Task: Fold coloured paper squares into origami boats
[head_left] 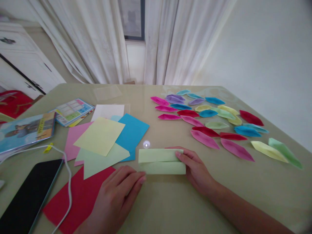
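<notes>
A light green sheet of paper (161, 168), its long edges folded in toward a middle line, is held just above the table in front of me. My right hand (195, 165) grips its right end, thumb on top and fingers behind. At the lower left corner, my left hand (122, 188) has thumb and forefinger pinched together on the paper's edge. Beneath and beside that hand lies a red sheet (78, 195). Loose square sheets overlap farther left: yellow (99, 135), light green (104, 159), blue (134, 130) and pink (75, 138).
Several folded paper boat shapes (204, 138) in many colours spread over the table's right side. A black phone (31, 195), a white cable (69, 182), a picture book (26, 131) and a printed card (73, 111) lie left. Curtains (161, 42) hang behind the table (170, 201).
</notes>
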A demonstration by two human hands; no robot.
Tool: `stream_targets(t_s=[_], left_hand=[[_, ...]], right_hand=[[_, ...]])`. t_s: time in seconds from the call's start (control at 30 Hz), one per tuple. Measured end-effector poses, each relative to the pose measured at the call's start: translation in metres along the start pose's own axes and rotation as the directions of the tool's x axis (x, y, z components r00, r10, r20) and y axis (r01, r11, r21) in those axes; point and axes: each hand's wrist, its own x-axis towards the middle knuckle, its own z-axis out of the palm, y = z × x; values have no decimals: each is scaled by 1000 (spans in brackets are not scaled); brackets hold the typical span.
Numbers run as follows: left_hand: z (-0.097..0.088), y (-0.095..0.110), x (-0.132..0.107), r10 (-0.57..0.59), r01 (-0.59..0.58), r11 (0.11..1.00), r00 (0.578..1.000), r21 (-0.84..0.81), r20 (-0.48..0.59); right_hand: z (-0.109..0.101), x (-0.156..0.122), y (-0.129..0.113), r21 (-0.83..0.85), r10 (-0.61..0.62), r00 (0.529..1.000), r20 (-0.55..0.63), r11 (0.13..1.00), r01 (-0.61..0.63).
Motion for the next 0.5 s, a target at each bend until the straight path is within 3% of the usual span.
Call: stream_targets(t_s=[0.17, 0.3, 0.4, 0.5], left_hand=[[7, -5, -4, -90, 93, 993, 995, 70, -42], [6, -5, -4, -103, 104, 993, 994, 46, -28], [4, -5, -4, -78, 78, 996, 997, 37, 4], [3, -7, -5, 31, -32, 998, 999, 49, 15]], right_hand=[[0, -2, -2, -1, 21, 1000, 18, 1000, -21], [-1, -2, 0, 15, 65, 998, -11, 998, -65], [-1, -1, 3, 40, 84, 996, -18, 996, -83], [-3, 1, 4, -26, 31, 999, -9, 999, -31]])
